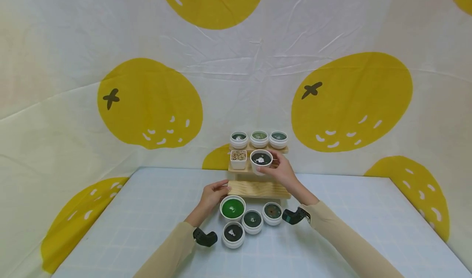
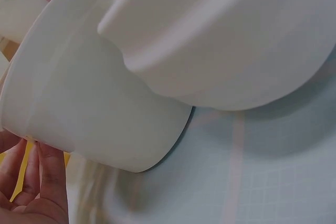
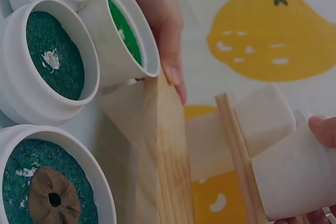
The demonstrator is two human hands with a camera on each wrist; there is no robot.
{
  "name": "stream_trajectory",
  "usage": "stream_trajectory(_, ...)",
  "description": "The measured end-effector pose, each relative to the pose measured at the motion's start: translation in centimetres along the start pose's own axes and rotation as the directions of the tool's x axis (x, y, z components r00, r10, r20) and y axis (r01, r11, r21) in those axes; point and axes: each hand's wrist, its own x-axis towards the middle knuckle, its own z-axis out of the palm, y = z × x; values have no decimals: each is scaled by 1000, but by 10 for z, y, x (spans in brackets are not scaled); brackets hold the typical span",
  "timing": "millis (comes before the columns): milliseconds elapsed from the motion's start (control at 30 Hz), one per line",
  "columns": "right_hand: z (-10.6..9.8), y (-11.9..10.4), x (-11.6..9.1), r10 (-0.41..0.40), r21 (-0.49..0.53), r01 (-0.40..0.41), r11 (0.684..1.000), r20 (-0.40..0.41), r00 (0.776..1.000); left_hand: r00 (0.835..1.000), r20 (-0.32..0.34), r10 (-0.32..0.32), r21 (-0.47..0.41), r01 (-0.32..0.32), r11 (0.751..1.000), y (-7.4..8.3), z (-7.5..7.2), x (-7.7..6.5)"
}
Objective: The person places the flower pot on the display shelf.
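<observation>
My right hand (image 1: 283, 172) grips a white cup (image 1: 255, 168) with a dark filling and a white patch on top. The cup is at the middle tier of a tiered wooden stand (image 1: 258, 190), beside a square white pot (image 1: 238, 164) of pebbly filling. My left hand (image 1: 213, 194) holds the left end of the stand's lowest board, fingertips at the wood. Right by that hand stands a white cup with a bright green top (image 1: 233, 208); in the left wrist view, its pale side (image 2: 100, 87) hides part of the hand.
Three round white pots (image 1: 259, 139) line the top tier. On the pale checked tabletop (image 1: 147, 229), in front of the stand, are more round pots: one dark with white (image 1: 233, 234), one dark green (image 1: 252, 222), one with a brown piece (image 1: 273, 213). A fruit-print cloth (image 1: 236, 97) hangs behind.
</observation>
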Motion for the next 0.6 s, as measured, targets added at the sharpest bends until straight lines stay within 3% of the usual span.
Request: stream_trajectory(600, 1, 9, 3, -51, 8, 51, 999, -48, 998, 1000, -3, -1, -20, 1, 1000, -1, 0, 1)
